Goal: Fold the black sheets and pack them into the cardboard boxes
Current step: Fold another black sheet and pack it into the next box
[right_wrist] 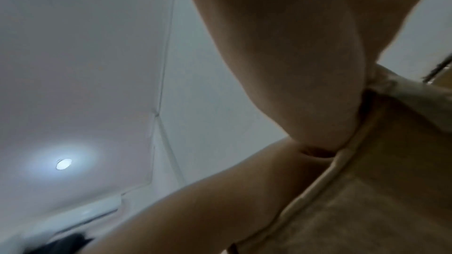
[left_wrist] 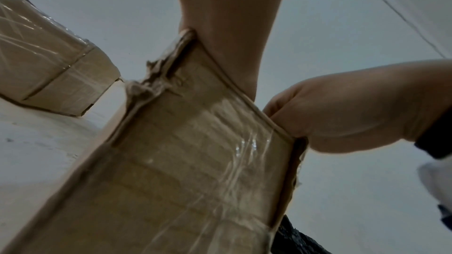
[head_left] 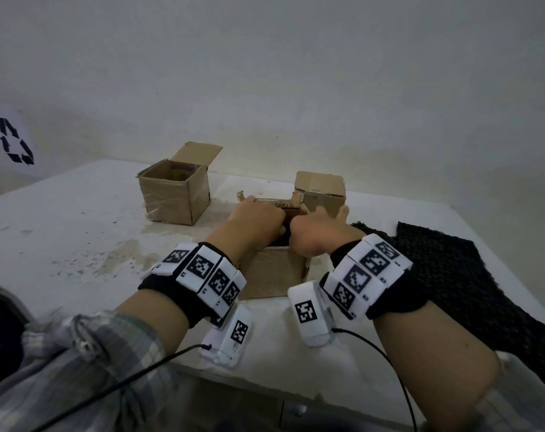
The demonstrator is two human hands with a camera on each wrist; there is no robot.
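The near cardboard box (head_left: 276, 272) stands at the table's middle, and both hands reach down into its open top. My left hand (head_left: 258, 213) goes in over the left rim with its fingers hidden inside. My right hand (head_left: 318, 232) curls its fingers (left_wrist: 281, 107) over the rim into the box, thumb out to the right. A sliver of a black sheet (head_left: 283, 236) shows between the hands, inside the box. More black sheets (head_left: 452, 275) lie flat on the table to the right. The left wrist view shows the taped box wall (left_wrist: 195, 161).
An open cardboard box (head_left: 174, 194) stands at the back left, its flap up. Another box (head_left: 322, 191) sits just behind the near one. The white table (head_left: 62, 229) is stained in places. A wall closes off the far side.
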